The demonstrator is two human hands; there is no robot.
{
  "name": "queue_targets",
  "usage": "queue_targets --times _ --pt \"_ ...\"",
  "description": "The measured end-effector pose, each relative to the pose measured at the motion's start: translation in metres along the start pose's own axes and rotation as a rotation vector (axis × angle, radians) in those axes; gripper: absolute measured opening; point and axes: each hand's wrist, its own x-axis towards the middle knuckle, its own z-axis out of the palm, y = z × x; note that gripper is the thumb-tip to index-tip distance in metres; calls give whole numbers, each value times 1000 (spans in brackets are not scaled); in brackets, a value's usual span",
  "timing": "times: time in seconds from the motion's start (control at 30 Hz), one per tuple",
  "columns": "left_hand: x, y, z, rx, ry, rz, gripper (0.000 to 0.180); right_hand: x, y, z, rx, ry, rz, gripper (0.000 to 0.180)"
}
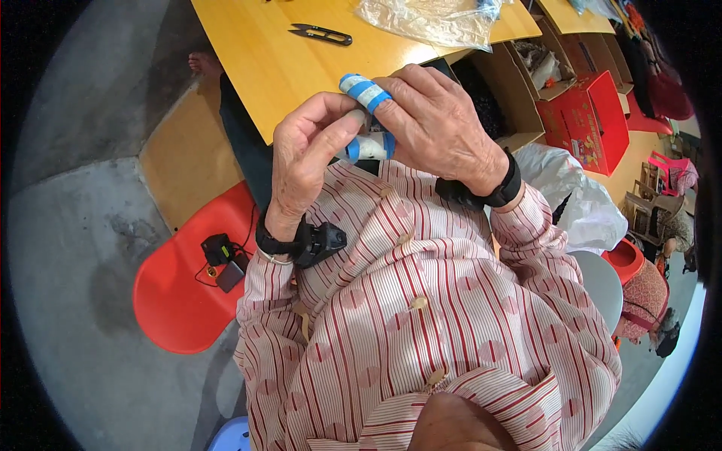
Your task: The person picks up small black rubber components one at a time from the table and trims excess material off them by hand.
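Observation:
My left hand [307,146] and my right hand [444,124] meet in front of my chest, by the near edge of the yellow table [256,68]. My left thumb and forefinger pinch together beside the right fingertips. A blue-and-white striped wrap [365,92] covers what looks like my right forefinger. Just below it, a second blue-and-white wrap [370,146] seems to be on the right thumb. Something small and dark shows between the fingertips, mostly hidden. Black thread snips [322,34] lie on the table, out of both hands.
A clear plastic bag [436,21] lies at the table's far side. Right of it stand a cardboard box [515,94] and a red box [587,124], with a white plastic bag [575,195] nearer. A red stool seat [180,278] at left holds small black devices [226,263].

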Motion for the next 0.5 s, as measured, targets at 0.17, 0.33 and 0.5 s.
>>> queue_targets --times 0.17,0.33,0.5 --pt "-1 -1 -4 -23 -16 20 21 0 0 1 53 -44 25 46" --pt "0 -6 -10 -107 0 14 23 5 17 -8 385 -39 107 39" --pt "0 -4 -11 -159 -26 -11 24 1 16 -3 988 29 408 33"
